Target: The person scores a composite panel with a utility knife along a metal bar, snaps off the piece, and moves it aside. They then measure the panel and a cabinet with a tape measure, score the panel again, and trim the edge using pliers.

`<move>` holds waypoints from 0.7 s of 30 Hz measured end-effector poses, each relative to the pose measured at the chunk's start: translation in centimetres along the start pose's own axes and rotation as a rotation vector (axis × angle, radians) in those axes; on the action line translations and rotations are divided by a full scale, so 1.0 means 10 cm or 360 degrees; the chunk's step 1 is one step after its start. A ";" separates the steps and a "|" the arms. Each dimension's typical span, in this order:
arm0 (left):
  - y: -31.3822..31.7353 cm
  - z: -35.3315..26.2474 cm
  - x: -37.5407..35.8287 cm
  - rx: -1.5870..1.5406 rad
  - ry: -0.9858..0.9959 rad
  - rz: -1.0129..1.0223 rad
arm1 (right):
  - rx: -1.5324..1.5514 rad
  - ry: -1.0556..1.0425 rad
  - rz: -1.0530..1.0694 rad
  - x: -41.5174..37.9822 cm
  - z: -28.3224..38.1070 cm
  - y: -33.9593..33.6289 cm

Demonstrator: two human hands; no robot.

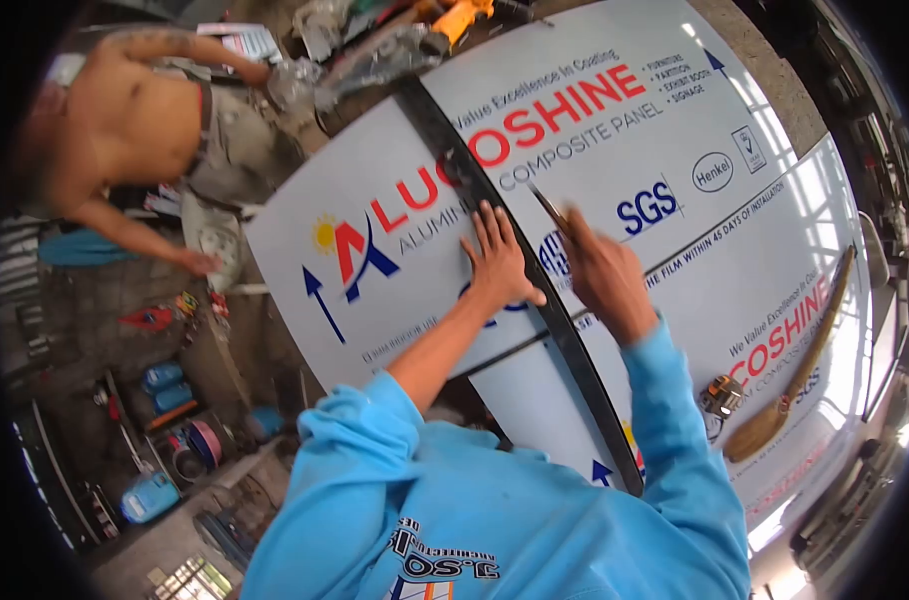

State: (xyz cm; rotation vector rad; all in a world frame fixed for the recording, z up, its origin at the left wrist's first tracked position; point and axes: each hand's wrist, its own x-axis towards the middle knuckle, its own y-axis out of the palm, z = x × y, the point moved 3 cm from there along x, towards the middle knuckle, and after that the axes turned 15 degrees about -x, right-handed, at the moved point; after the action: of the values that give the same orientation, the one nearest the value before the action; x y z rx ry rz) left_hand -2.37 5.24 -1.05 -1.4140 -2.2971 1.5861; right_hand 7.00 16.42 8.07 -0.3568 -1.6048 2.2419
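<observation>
A large composite panel [585,110] with printed white film lies before me. Across it runs a long dark metal straightedge [475,175]. My left hand [500,262] presses on the bar with its fingers spread, the tips over its left edge. Just right of the bar, my right hand [605,275] is closed around a thin, pointed tool [549,210]. The tool's dark tip points up and left, close over the panel beside the bar; its exact kind is unclear.
A second printed panel [715,300] adjoins at the right. On it lie a tape measure [722,396] and a long brown stick-like tool with a broad end [760,428]. A crouching person [145,120] is at the left. Blue tools [150,496] and other gear lie on the floor.
</observation>
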 end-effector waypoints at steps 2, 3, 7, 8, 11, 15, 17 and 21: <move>-0.03 -0.02 -0.01 0.0025 -0.0003 0.0015 | 0.0175 -0.0093 -0.0266 0.92 0.13 0.37; -0.04 -0.05 -0.02 0.0073 -0.0071 0.0064 | 0.0291 -0.0054 -0.0208 1.37 0.18 0.62; 0.01 0.02 -0.01 0.0046 0.0045 -0.0061 | 0.0321 -0.0046 -0.0133 2.37 0.43 1.12; 0.02 0.04 0.01 0.0083 0.0076 -0.0028 | 0.0331 -0.0055 -0.0103 2.50 0.47 1.21; 0.07 0.10 0.02 0.0100 0.0144 0.0035 | 0.0313 -0.0090 -0.0119 2.65 0.56 1.29; 0.01 0.04 -0.02 0.0148 0.0227 0.0041 | 0.0293 -0.0072 -0.0012 2.66 0.66 1.19; 0.00 0.02 0.00 0.0177 0.0197 0.0109 | 0.0260 -0.0076 -0.0045 2.66 0.69 1.16; 0.05 0.07 0.00 0.0163 0.0184 0.0083 | 0.0195 -0.0093 0.0025 2.68 0.75 1.11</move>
State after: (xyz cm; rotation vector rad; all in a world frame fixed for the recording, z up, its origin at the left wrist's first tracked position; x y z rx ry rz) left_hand -2.42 4.76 -1.80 -1.5101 -2.1011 1.5659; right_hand -21.80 18.24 0.12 -0.2743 -1.4886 2.3693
